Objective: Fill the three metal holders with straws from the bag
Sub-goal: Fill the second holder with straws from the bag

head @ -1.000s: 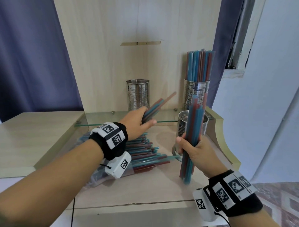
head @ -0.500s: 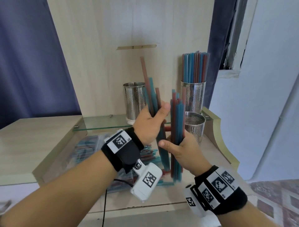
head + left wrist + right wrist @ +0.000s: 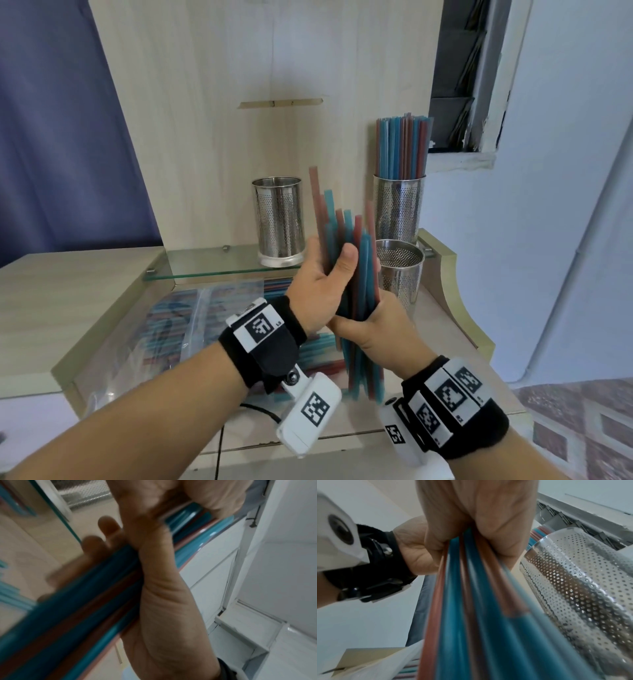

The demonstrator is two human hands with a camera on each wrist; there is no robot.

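Both hands hold one upright bundle of blue and red straws over the table's middle. My left hand grips its upper part, thumb across the front; up close the left hand wraps the straws. My right hand grips the bundle lower down, and the right hand shows closed round the straws. An empty perforated metal holder stands just right of the bundle. Another empty holder sits on the glass shelf. The back right holder is packed with straws.
A clear plastic bag with several straws lies on the wooden table to the left, under my left forearm. A glass shelf crosses the back. A wooden panel rises behind, and a white wall and window frame stand at right.
My left hand lifted a handful of straws from the bag, swung them upright and pressed them against the right hand's bundle. The two handfuls now form one bundle.
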